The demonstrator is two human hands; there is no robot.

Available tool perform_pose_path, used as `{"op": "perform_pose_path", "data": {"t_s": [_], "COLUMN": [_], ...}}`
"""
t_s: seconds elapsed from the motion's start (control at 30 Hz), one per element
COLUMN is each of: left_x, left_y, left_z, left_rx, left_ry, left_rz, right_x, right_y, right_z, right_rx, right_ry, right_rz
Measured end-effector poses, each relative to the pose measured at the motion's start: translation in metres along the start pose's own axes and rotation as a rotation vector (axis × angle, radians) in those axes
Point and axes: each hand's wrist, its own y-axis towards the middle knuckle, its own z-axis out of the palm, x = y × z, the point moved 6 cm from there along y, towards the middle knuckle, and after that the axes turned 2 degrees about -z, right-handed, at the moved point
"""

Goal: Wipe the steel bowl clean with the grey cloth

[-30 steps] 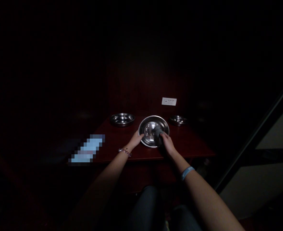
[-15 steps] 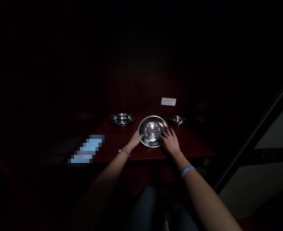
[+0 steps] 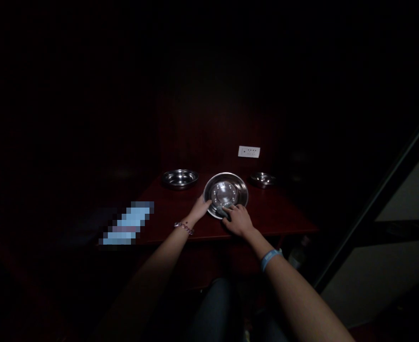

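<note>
A shiny steel bowl (image 3: 225, 192) is tilted up toward me over the table, its inside facing me. My left hand (image 3: 199, 210) grips its left rim, thumb over the edge and fingers hidden behind. My right hand (image 3: 238, 220) is at the bowl's lower right, pressing a small grey-green cloth-like piece (image 3: 223, 211) against the inner wall near the bottom rim. Whether that piece is a cloth or a scrubbing pad I cannot tell. Behind on the left rests a second steel bowl (image 3: 180, 179), and a smaller steel bowl (image 3: 262, 179) lies on the right.
The dark red table (image 3: 195, 232) ends just in front of my knees. A white socket plate (image 3: 249, 151) is on the back wall. At the left a blurred, bright blue shape (image 3: 128, 224) shows. A bottle (image 3: 297, 256) stands in shadow below the table's right side.
My right hand has moved down and left, from the bowl's right side to its lower edge, carrying the grey-green piece along. The left hand keeps its hold, and the bowl stays nearly in place.
</note>
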Motion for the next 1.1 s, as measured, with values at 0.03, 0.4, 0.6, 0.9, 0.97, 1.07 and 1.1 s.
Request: {"op": "perform_pose_path", "data": {"t_s": [0.03, 0.4, 0.6, 0.9, 0.97, 1.07, 1.1], "left_x": [-0.001, -0.004, -0.003, -0.003, -0.001, 0.002, 0.002], "left_y": [-0.001, -0.003, -0.001, 0.001, 0.002, 0.002, 0.002], "left_z": [0.000, -0.002, 0.000, 0.000, -0.001, -0.002, -0.002], "left_rx": [0.001, -0.013, 0.011, 0.028, 0.012, 0.003, 0.002], "left_ry": [0.006, 0.011, 0.000, -0.013, -0.018, -0.020, -0.020], "left_rz": [-0.008, -0.027, 0.004, 0.039, 0.025, 0.005, 0.001], "right_x": [0.003, 0.015, 0.000, -0.032, -0.037, -0.041, -0.043], "right_y": [0.000, 0.002, 0.001, 0.006, 0.007, 0.004, 0.002], "right_z": [0.003, 0.007, -0.014, -0.013, -0.010, -0.012, -0.014], "right_rx": [0.006, 0.030, -0.025, -0.226, -0.218, -0.193, -0.181], "right_ry": [0.052, 0.075, -0.088, 0.051, 0.046, -0.082, -0.130], "right_rz": [-0.007, -0.125, -0.094, 0.044, 0.021, -0.042, -0.066]}}
